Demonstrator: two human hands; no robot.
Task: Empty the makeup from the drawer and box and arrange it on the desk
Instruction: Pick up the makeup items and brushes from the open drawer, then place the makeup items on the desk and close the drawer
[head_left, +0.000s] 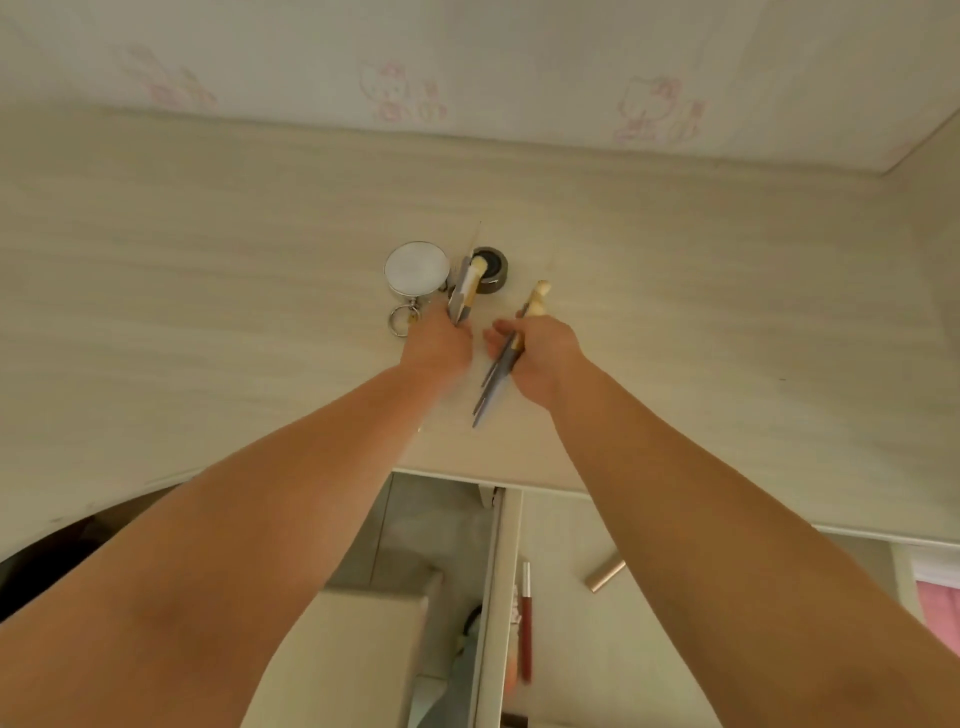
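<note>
Both arms reach out over the pale wood-grain desk (208, 291). My left hand (439, 343) grips a bunch of makeup brushes (465, 291) whose tips point away, over a small dark round pot (491, 267). Left of them lies a round silver mirror (416, 267) with a key ring. My right hand (540, 353) holds a second bunch of brushes (506, 358), a cream tip up and the grey handles slanting down toward me. Below the desk edge an open drawer (592, 649) holds a red pencil (526, 634) and a rose-gold tube (605, 576).
A wall with faint pink cartoon-cat wallpaper (395, 93) rises behind the desk. To the right stands a side panel (935, 208). Left of the drawer a cream box or cabinet front (358, 649) sits below the desk edge. Something pink (940, 608) shows at the lower right.
</note>
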